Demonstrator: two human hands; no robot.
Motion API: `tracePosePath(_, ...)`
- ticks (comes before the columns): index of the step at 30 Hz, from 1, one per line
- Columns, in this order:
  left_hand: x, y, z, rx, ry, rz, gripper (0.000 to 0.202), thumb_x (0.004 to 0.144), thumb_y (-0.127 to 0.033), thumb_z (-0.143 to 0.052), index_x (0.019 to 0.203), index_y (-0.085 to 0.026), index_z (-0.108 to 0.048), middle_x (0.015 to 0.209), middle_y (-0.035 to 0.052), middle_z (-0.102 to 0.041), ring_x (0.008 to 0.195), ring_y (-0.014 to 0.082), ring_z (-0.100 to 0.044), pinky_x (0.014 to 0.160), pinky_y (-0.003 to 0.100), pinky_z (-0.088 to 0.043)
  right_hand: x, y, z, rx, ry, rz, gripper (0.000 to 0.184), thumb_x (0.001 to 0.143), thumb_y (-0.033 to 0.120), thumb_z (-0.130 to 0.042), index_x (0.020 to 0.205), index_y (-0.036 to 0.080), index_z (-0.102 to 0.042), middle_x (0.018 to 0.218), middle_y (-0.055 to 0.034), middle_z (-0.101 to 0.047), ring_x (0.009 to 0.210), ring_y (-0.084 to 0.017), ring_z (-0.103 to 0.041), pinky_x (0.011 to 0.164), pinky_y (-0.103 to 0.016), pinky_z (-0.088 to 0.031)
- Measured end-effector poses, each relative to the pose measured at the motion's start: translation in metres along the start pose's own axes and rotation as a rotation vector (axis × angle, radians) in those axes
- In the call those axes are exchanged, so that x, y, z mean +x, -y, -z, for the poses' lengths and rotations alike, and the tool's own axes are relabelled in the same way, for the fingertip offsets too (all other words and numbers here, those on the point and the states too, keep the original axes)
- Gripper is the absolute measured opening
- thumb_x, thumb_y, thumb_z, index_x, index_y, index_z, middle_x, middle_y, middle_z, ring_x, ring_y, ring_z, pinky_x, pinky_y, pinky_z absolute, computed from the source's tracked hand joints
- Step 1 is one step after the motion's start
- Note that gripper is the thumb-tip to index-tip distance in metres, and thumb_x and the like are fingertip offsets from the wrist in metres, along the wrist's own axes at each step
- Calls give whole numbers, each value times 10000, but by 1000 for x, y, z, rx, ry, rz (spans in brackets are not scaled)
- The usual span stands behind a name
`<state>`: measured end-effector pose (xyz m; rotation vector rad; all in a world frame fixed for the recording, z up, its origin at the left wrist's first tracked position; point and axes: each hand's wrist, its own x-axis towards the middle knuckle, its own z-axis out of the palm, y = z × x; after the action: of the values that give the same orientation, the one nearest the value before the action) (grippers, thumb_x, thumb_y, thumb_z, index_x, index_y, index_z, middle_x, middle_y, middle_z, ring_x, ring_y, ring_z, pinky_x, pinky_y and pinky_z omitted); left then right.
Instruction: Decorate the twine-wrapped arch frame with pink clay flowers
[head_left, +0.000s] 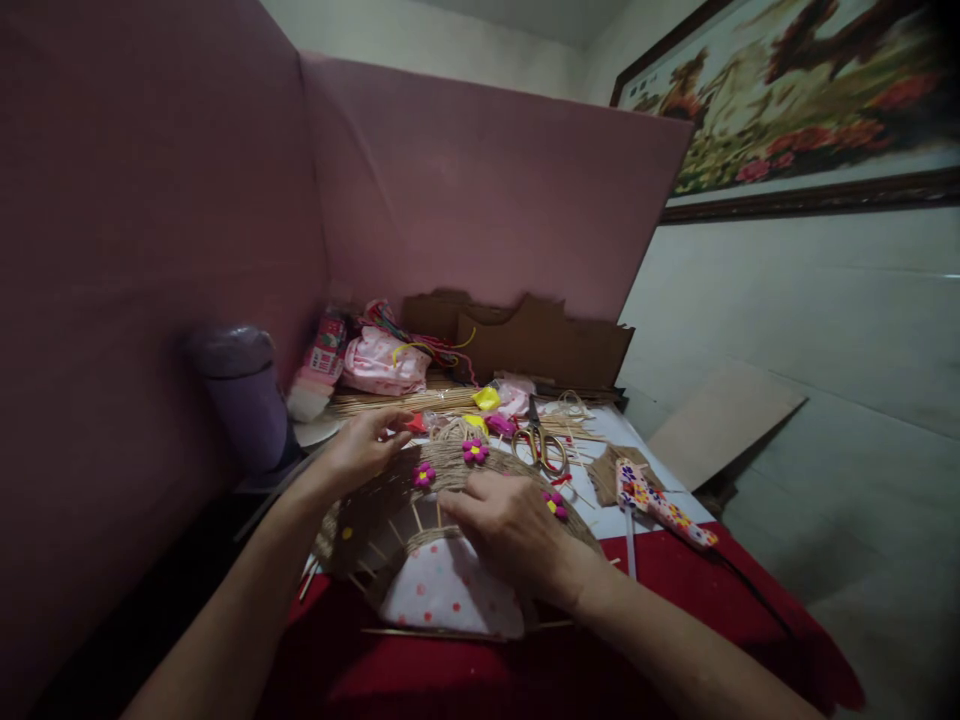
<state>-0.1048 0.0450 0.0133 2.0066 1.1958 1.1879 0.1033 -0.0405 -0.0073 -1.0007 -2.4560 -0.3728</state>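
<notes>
A fan-shaped craft of twine wound over thin sticks (517,462) lies in front of me. Purple felt flowers (475,451) with yellow centres sit on its twine band. White cloth with red dots (442,590) covers its lower middle. My left hand (364,447) is at the upper left edge of the fan, beside a small red piece (416,423), its fingers bent and apart. Over the bare sticks in the centre, my right hand (506,520) has its fingers curled in, with the foremost fingertip close to the sticks. Whatever it pinches is hidden.
Gold-handled scissors (538,448) lie behind the fan. A flower-patterned glue gun (664,505) rests at right, its cord trailing over the red cloth (720,610). At left stands a purple bottle (247,410). Torn cardboard (525,340), bundled sticks and yarn fill the back, before pink panels.
</notes>
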Motion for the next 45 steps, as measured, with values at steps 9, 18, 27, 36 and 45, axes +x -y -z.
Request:
tracePosePath(9,-15,8,-18,334,39,-241,283,861,-201,-447,1013,-229,-684,1048,68,-681,1032,221,-558,975,405,-354,2,1,-21,-164,35,60,299,894,270,-537,1179,181,-553,711,-49,-572,613,-166,-476,508,-286,-294)
tracePosePath(18,-16,18,-28,359,43,-235,325,857,-144,-410,1053,-212,-660,977,52,-667,982,196,-544,1038,430,-288,3,-4,-32,-247,49,98,358,928,318,-489,1259,185,-517,740,-57,-554,678,-166,-477,548,-289,-267)
tracePosePath(27,-14,20,-31,254,38,-183,355,850,-143,-402,1082,-199,-665,959,80,-643,932,219,-522,857,373,-414,3,-5,-27,-173,17,121,335,943,342,-453,1218,180,-554,718,-42,-537,658,-155,-452,545,-288,-252)
tracePosePath(36,-14,23,-32,218,35,-141,360,847,-149,-405,1092,-206,-663,998,84,-632,946,220,-526,860,371,-413,9,-4,-28,-229,19,116,351,955,348,-423,1227,163,-546,717,-56,-542,663,-158,-452,531,-276,-245)
tracePosePath(45,-14,23,-32,203,8,-107,354,842,-159,-409,1068,-206,-678,947,79,-632,899,213,-540,817,355,-432,10,-8,-20,-156,30,85,345,964,339,-389,1220,185,-562,707,-41,-548,617,-146,-456,524,-272,-248)
